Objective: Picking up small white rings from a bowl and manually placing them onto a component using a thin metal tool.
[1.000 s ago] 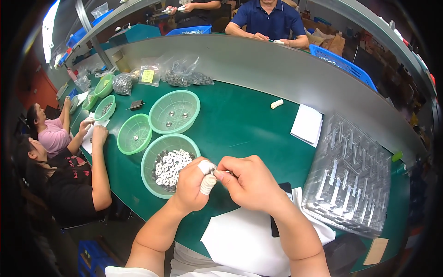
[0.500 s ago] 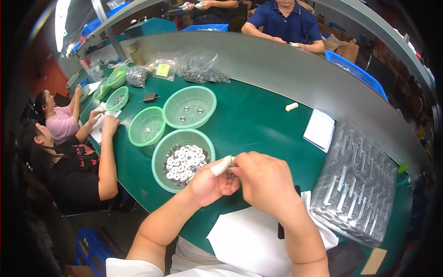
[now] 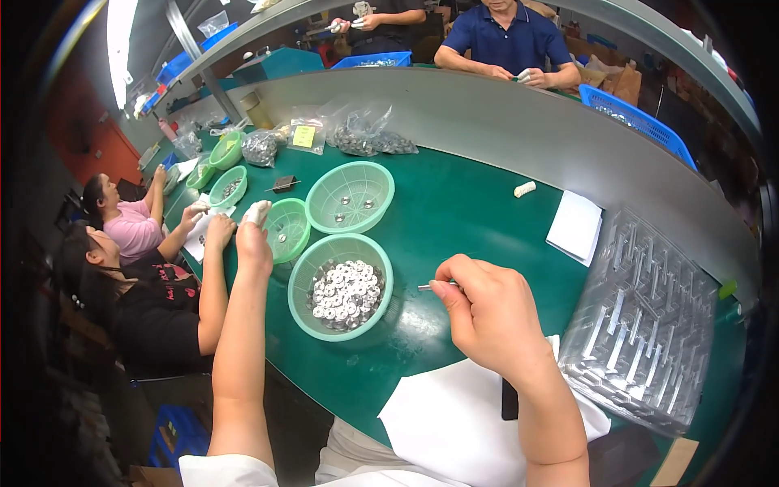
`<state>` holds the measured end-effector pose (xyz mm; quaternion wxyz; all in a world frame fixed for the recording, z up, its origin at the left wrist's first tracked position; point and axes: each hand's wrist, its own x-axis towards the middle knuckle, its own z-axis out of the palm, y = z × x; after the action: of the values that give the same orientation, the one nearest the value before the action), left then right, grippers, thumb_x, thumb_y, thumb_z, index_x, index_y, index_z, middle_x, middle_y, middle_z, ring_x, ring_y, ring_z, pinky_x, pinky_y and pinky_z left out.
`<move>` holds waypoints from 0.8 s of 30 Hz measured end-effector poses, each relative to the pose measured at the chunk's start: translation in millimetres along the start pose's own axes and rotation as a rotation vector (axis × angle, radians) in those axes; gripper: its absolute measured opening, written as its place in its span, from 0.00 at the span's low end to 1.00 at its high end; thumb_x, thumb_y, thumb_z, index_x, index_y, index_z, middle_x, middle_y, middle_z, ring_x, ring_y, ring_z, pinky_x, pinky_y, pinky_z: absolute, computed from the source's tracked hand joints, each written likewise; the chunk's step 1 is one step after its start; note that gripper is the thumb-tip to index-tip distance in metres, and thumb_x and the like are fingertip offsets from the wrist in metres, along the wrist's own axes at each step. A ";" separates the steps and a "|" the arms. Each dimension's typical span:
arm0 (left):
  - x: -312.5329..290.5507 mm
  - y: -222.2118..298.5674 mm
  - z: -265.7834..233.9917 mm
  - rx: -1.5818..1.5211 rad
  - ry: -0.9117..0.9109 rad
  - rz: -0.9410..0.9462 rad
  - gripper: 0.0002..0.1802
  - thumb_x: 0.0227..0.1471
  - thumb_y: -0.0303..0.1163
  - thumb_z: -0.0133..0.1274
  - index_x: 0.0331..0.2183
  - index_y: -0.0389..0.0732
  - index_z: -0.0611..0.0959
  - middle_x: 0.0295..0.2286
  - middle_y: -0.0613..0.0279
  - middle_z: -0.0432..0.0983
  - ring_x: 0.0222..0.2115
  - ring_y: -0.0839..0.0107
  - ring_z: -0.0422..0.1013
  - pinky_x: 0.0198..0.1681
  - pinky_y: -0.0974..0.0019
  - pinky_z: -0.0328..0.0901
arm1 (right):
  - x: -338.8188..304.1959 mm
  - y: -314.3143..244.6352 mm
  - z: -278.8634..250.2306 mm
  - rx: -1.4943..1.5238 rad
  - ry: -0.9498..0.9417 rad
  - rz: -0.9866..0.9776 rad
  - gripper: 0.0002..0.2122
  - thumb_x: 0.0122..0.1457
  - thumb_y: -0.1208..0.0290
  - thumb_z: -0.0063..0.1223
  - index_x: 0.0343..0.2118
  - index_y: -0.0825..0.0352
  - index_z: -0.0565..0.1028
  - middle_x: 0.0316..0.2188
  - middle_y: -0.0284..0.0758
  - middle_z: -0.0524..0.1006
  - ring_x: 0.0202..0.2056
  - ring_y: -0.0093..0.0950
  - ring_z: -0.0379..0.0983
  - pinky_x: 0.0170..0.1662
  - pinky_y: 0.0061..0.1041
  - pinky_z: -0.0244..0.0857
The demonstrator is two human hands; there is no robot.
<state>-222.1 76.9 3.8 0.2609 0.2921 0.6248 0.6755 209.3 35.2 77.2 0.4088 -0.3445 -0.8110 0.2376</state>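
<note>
A: What is held by the right hand (image 3: 491,304), and how many?

B: One thin, grey metal rod (image 3: 423,287) is pinched between thumb and forefinger, its free end pointed to the left of that hand.

A: And the left hand (image 3: 254,243)?

B: It is stretched forward, with white wrapping (image 3: 258,211) seen at the fingertips; whether anything is gripped cannot be told.

A: How many baskets are placed near it?

B: Three round, green plastic baskets (image 3: 341,250), just to its right. In the nearest to the right hand, white and grey round pieces (image 3: 349,290) are heaped; in another, three small, silvery discs (image 3: 368,204) are shown; in the third, one.

A: What is hidden?

B: The rod's other end is covered by the fingers. The heaped pieces are overlapped and cannot be counted. The third basket's left edge is blocked by the left hand. Below the right hand, one flat, black object (image 3: 510,399) on the desk (image 3: 462,211) is partly covered by the forearm.
</note>
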 end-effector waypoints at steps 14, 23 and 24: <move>-134.5 -5.7 55.6 1.142 -0.969 0.508 0.23 0.45 0.33 0.68 0.44 0.39 0.82 0.40 0.44 0.75 0.44 0.45 0.72 0.47 0.51 0.68 | 1.8 -8.2 1.8 0.018 -0.009 -0.020 0.03 0.59 0.80 0.56 0.30 0.70 0.74 0.18 0.37 0.72 0.17 0.31 0.67 0.22 0.28 0.58; -128.0 24.7 51.3 1.055 -0.778 0.568 0.11 0.45 0.33 0.69 0.33 0.40 0.88 0.29 0.51 0.81 0.33 0.52 0.76 0.37 0.54 0.69 | -0.1 -6.0 0.6 0.045 0.000 -0.002 0.03 0.59 0.81 0.56 0.29 0.71 0.74 0.17 0.36 0.70 0.16 0.27 0.63 0.21 0.26 0.54; -128.7 27.9 52.4 1.053 -0.775 0.573 0.10 0.47 0.31 0.68 0.34 0.39 0.88 0.29 0.53 0.82 0.31 0.57 0.77 0.36 0.60 0.70 | 0.5 -6.8 1.8 0.039 -0.008 -0.011 0.03 0.59 0.81 0.56 0.30 0.70 0.74 0.18 0.37 0.71 0.16 0.28 0.63 0.21 0.27 0.55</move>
<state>-94.8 18.5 25.3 0.1008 0.7510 0.6291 0.1734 205.2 30.9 81.0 0.4135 -0.3313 -0.8097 0.2524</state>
